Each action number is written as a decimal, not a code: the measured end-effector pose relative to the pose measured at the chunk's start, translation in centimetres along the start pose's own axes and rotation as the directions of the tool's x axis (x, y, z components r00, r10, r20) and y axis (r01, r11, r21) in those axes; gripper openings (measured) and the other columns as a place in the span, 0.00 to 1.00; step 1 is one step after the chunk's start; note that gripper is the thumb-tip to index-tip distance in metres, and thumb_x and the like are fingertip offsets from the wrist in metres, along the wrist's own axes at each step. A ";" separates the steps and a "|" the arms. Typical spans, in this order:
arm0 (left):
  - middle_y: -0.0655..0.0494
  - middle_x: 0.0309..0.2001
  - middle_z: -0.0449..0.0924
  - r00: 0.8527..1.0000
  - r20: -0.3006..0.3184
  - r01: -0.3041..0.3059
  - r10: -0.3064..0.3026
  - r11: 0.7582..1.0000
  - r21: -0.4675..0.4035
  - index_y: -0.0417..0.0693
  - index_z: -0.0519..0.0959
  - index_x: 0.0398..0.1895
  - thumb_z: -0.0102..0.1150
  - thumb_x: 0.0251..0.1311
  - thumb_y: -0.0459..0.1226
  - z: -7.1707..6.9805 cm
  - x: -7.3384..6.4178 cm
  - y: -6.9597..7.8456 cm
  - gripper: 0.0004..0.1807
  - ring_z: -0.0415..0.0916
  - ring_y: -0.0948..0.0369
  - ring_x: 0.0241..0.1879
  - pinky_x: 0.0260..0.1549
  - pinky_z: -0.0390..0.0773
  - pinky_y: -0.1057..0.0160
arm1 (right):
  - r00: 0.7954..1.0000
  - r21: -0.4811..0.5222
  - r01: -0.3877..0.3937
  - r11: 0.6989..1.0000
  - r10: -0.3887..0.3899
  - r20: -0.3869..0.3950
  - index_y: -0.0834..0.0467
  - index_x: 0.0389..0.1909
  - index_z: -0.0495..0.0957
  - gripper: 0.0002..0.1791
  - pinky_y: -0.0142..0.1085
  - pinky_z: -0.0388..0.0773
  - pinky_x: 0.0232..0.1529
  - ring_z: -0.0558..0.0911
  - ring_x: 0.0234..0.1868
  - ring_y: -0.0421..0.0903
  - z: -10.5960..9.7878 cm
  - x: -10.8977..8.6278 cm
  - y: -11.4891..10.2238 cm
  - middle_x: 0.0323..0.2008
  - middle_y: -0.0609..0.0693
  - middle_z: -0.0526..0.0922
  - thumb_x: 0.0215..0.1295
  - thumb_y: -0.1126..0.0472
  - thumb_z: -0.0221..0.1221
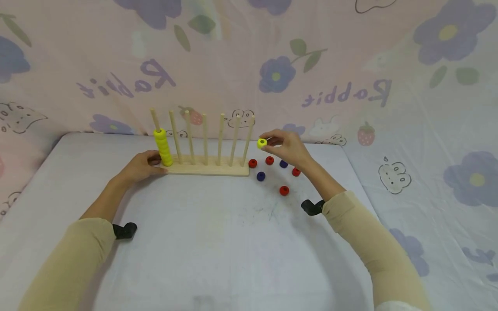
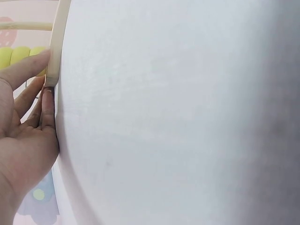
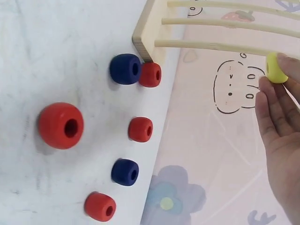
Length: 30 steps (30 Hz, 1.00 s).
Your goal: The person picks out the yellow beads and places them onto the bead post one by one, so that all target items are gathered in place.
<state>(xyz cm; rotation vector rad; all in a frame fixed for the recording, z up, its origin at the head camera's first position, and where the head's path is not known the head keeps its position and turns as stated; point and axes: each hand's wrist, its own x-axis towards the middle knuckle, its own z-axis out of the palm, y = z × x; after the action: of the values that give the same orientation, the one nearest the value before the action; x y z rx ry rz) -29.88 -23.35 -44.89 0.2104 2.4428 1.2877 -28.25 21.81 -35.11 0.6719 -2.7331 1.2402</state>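
Note:
A wooden peg rack [image 1: 210,171] has a long flat base and several upright pegs in a row. Yellow beads [image 1: 164,149] are stacked on its leftmost peg; the other pegs are bare. My left hand [image 1: 138,168] grips the base's left end, its thumb along the front edge and other fingers partly hidden behind. Up beside the top half of the rightmost peg, my right hand [image 1: 288,149] pinches a yellow bead [image 3: 278,70] between thumb and fingers. The bead's hole shows in the head view.
Loose red beads [image 1: 284,190] and blue beads [image 1: 261,176] lie on the white tabletop [image 1: 194,242] right of the rack, below my right hand. One red bead [image 3: 150,75] sits close by the base's right end. A patterned cloth [image 1: 233,56] hangs behind the table.

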 end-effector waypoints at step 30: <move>0.32 0.71 0.59 1.000 -0.023 -0.006 0.006 1.000 -0.008 0.30 0.54 0.74 0.68 0.60 0.36 0.2 0.2 -0.4 0.45 0.59 0.39 0.69 0.71 0.59 0.43 | 0.981 0.043 0.140 0.989 -0.133 -0.144 0.61 0.49 0.84 0.15 0.34 0.82 0.49 0.84 0.41 0.43 -3.2 4.4 -4.1 0.45 0.54 0.86 0.61 0.66 0.68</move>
<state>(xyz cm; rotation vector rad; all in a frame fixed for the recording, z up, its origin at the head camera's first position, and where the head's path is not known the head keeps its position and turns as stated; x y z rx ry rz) -30.00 -23.34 -45.33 0.2023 2.4573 1.3092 -30.94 20.22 -29.04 0.7334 -2.5033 1.2806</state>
